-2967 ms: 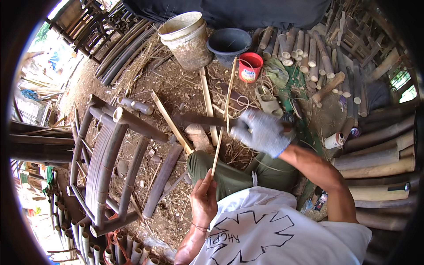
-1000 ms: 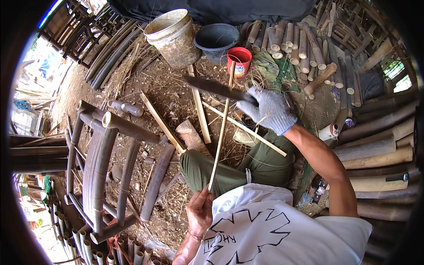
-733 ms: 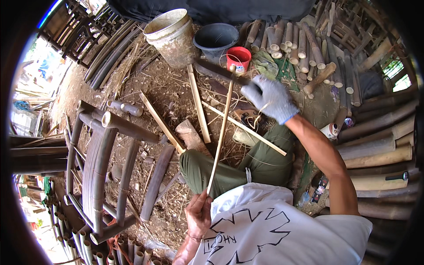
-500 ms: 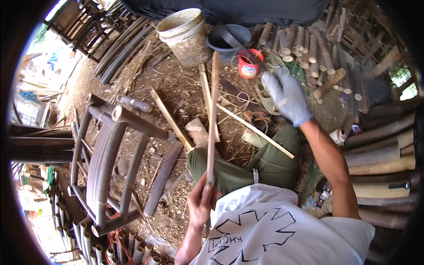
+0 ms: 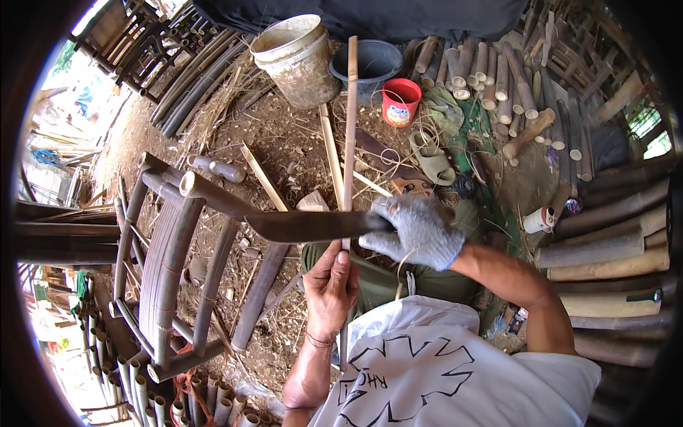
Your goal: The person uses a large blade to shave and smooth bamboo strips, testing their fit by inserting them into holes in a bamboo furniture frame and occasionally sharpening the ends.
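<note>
Upright in front of me stands a long, narrow bamboo strip (image 5: 351, 121). My left hand (image 5: 330, 288), bare, is closed round its lower part. In a grey knitted glove, my right hand (image 5: 420, 231) grips the handle of a machete (image 5: 306, 225). The broad dark blade points left and crosses the strip just above my left fingers; whether its edge has bitten in I cannot tell. The machete's handle is mostly hidden by the glove. Other split bamboo pieces (image 5: 332, 153) lie on the ground beyond my legs.
A bamboo chair frame (image 5: 171, 277) lies at left. Ahead stand a dirty white bucket (image 5: 295, 64), a dark tub (image 5: 370, 71) and a small red pail (image 5: 400, 103). Bamboo poles (image 5: 612, 260) are stacked at right, near a handsaw (image 5: 413, 186) and a sandal (image 5: 432, 160).
My right hand has swung the machete down from far ahead to the strip beside my left hand. The strip and my left hand have shifted up a little.
</note>
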The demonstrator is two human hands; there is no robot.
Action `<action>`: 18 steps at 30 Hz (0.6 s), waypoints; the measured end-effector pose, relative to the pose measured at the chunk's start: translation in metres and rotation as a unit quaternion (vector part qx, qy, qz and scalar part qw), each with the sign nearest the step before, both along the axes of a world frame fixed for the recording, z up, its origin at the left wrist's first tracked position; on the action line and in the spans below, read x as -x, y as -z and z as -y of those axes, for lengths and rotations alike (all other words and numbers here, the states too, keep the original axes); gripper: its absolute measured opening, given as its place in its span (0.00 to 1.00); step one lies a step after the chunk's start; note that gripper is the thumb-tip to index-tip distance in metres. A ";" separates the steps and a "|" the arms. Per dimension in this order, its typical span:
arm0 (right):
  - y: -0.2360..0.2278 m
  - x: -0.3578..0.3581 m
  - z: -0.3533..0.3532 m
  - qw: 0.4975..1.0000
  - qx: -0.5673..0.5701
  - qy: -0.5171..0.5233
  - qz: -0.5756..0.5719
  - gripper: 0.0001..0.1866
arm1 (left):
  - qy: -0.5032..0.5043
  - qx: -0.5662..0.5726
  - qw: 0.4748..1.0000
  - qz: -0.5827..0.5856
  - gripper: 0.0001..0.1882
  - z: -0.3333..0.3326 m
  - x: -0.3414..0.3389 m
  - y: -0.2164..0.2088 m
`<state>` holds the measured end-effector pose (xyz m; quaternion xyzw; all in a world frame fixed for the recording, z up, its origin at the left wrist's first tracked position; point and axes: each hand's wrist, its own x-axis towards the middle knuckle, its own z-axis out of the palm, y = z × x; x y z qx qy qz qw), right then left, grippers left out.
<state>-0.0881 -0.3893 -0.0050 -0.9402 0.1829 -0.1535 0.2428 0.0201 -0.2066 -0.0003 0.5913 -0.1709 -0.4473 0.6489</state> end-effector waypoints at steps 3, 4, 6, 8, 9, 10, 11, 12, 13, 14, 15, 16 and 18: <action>0.003 -0.011 0.040 0.981 -0.081 0.167 0.050 0.20 | 0.037 -0.005 0.999 0.000 0.22 -0.014 0.008 0.003; 0.005 -0.009 0.038 0.979 -0.096 0.156 0.084 0.18 | 0.040 -0.011 0.999 0.001 0.22 -0.019 0.009 0.006; 0.009 -0.004 0.027 0.990 -0.034 0.110 0.083 0.20 | 0.043 0.006 0.999 0.010 0.22 -0.027 0.005 0.009; -0.004 -0.001 0.033 0.998 -0.016 0.063 0.025 0.24 | 0.050 0.011 0.998 0.024 0.22 -0.030 0.002 0.009; 0.004 -0.004 0.048 0.987 -0.050 0.122 0.095 0.26 | 0.062 0.004 0.998 0.026 0.22 -0.032 0.003 0.008; 0.012 -0.004 0.070 0.980 -0.060 0.169 0.086 0.26 | 0.074 -0.004 0.997 0.027 0.22 -0.037 0.006 0.009; 0.008 -0.009 0.081 0.971 -0.071 0.214 0.077 0.26 | 0.083 -0.012 0.996 0.029 0.22 -0.042 0.007 0.010; 0.007 -0.008 0.073 0.970 -0.085 0.211 0.085 0.26 | 0.075 0.000 0.997 0.023 0.23 -0.047 0.006 0.018; 0.009 -0.009 0.067 0.970 -0.075 0.186 0.139 0.26 | 0.073 0.004 0.997 0.030 0.23 -0.051 0.003 0.019; 0.009 -0.005 0.059 0.983 -0.054 0.142 0.107 0.26 | 0.073 0.007 0.997 0.033 0.23 -0.054 0.001 0.021; 0.006 -0.002 0.053 0.992 -0.033 0.097 0.074 0.26 | 0.072 0.010 0.997 0.036 0.23 -0.056 0.000 0.022; -0.001 0.001 0.052 0.995 -0.002 0.050 0.091 0.26 | 0.072 0.010 0.997 0.025 0.23 -0.056 0.000 0.022; 0.008 0.002 0.077 0.984 -0.048 0.144 0.096 0.22 | 0.079 0.003 0.996 0.029 0.22 -0.063 0.006 0.023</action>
